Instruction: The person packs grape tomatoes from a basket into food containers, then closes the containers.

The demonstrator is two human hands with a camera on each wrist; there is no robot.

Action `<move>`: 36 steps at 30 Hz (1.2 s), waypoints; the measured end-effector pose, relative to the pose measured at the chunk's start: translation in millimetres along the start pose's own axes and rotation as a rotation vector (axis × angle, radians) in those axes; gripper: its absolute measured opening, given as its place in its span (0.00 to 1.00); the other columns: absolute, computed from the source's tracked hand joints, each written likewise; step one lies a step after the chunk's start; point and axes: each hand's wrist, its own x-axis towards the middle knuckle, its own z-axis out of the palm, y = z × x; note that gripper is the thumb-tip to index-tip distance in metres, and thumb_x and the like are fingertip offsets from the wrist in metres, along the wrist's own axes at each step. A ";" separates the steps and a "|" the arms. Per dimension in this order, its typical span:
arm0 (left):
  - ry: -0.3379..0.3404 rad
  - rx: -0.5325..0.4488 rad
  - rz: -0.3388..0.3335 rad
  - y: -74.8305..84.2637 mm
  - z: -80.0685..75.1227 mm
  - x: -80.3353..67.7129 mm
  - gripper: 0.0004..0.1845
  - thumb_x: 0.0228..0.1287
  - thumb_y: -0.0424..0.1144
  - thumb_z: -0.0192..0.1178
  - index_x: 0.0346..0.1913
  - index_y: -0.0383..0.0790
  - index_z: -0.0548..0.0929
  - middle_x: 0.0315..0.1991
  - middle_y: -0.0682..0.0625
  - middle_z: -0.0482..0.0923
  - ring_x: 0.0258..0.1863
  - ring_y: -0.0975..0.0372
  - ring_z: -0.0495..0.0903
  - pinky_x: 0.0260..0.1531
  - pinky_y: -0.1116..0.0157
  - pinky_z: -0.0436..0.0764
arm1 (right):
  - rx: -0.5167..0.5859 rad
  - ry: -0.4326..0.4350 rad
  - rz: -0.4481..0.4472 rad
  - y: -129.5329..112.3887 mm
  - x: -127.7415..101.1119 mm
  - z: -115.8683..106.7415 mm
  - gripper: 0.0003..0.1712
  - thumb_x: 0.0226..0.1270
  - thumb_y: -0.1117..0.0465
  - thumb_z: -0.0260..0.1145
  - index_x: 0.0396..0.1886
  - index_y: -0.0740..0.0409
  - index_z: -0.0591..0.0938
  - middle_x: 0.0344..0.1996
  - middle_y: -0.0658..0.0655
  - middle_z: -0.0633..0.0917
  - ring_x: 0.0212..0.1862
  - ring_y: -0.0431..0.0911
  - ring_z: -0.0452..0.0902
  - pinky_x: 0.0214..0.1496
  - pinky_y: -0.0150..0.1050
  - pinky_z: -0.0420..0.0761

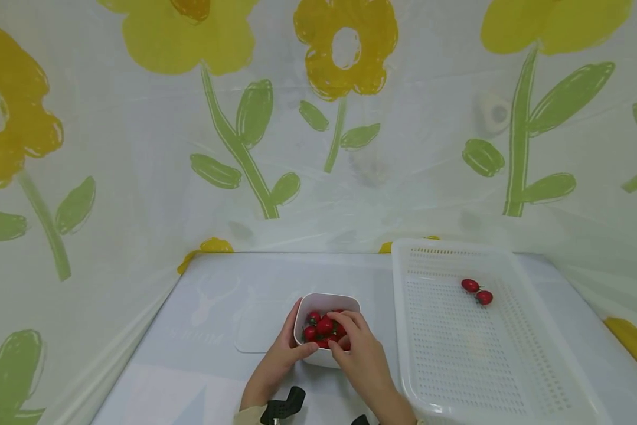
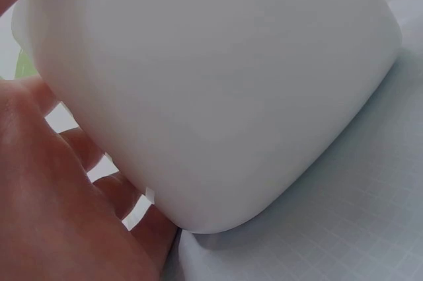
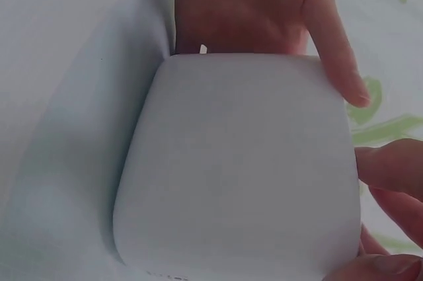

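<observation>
A white square container [image 1: 323, 358] with rounded corners stands on the table, tilted a little toward the head camera. Several red cherry tomatoes [image 1: 310, 333] with green stems lie inside. My left hand [image 1: 281, 354] grips the container's left side, thumb at the near rim and fingers along the outer wall. Over the opening, my right hand [image 1: 363, 348] reaches in with thumb and forefinger spread apart, fingertips right at the tomatoes. Both wrist views are filled by the container's outer wall [image 2: 218, 96], which hides the tomatoes there.
To the right lies a large white perforated basket [image 1: 403, 330], with two cherry tomatoes [image 1: 477, 292] near its far end. A faint clear sheet [image 1: 251, 330] lies left of the container. Behind the table hangs a flower-patterned curtain [image 1: 430, 177].
</observation>
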 end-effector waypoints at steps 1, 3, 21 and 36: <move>-0.004 0.001 0.005 -0.5 -0.1 -0.2 0.42 0.57 0.40 0.58 0.67 0.69 0.45 0.67 0.58 0.43 0.66 0.55 0.44 0.59 0.46 0.53 | 0.005 0.004 -0.001 -0.3 0.0 -0.2 0.25 0.52 0.60 0.68 0.52 0.44 0.74 0.48 0.45 0.71 0.27 0.32 0.69 0.25 0.25 0.73; -0.002 -0.001 0.002 -1.4 0.0 -0.1 0.42 0.57 0.40 0.59 0.66 0.70 0.45 0.67 0.59 0.44 0.66 0.55 0.44 0.59 0.45 0.52 | 0.018 0.019 -0.003 -1.5 -0.5 -1.2 0.25 0.53 0.59 0.67 0.52 0.43 0.74 0.48 0.44 0.70 0.27 0.31 0.68 0.26 0.25 0.74; 0.014 -0.003 0.008 -4.5 2.4 0.9 0.42 0.56 0.40 0.59 0.67 0.67 0.45 0.67 0.58 0.44 0.66 0.55 0.42 0.59 0.45 0.51 | 0.150 0.193 -0.266 -17.5 -5.3 -67.8 0.22 0.56 0.65 0.64 0.51 0.45 0.75 0.37 0.42 0.78 0.32 0.34 0.74 0.22 0.27 0.72; -0.007 -0.024 0.018 -4.2 -0.9 1.7 0.43 0.57 0.39 0.59 0.67 0.69 0.45 0.67 0.60 0.44 0.66 0.58 0.42 0.60 0.48 0.50 | -0.034 0.313 -0.086 0.2 -5.5 -135.1 0.23 0.58 0.62 0.63 0.54 0.43 0.74 0.43 0.42 0.76 0.36 0.34 0.75 0.29 0.27 0.74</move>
